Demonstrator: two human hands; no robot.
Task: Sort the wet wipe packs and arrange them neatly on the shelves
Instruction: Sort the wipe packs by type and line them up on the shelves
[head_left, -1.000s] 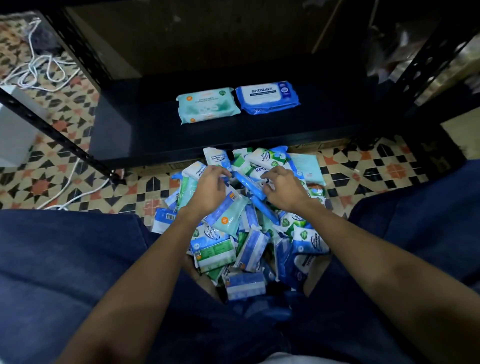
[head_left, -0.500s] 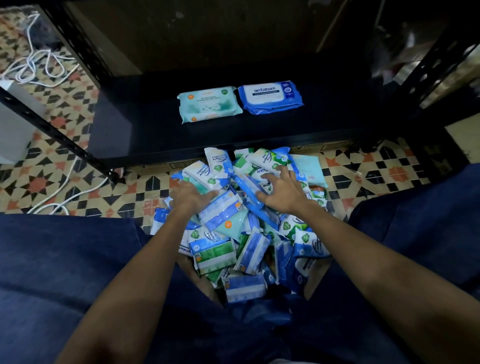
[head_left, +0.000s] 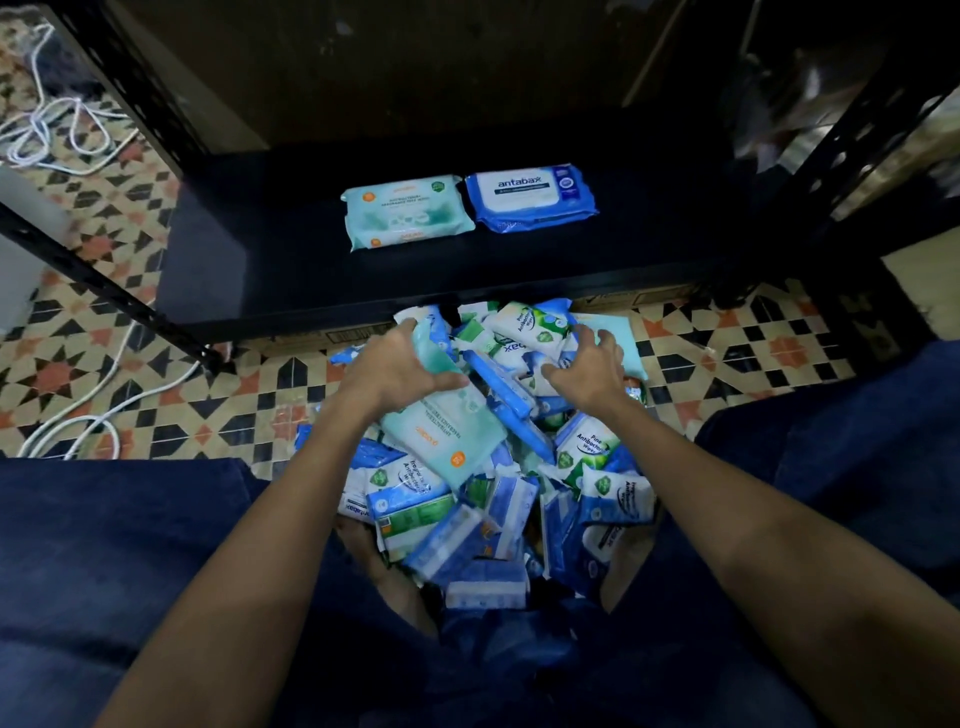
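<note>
Head view: our left hand (head_left: 397, 366) grips a teal pack (head_left: 447, 431), right hand (head_left: 587, 369) spread wide; we should lift it flat beside the teal pack on the shelf (head_left: 408, 210)

teal pack (head_left: 447, 436): pale teal with an orange dot, tilted, lifted partly off the heap, its far end gripped by the left hand (head_left: 400, 364).
heap (head_left: 498, 499): many blue, white and green packs jumbled on the floor between the knees, lying at all angles; some read "Pine Antibacterial".
shelf (head_left: 291, 270): black, low, just beyond the heap.
shelf teal pack (head_left: 408, 218): flat, label up, mid-shelf.
antabax pack (head_left: 531, 196): blue with a white label, flat, touching the shelf teal pack's right side.
right hand (head_left: 584, 371): fingers spread, resting on the heap's far right packs.
</note>
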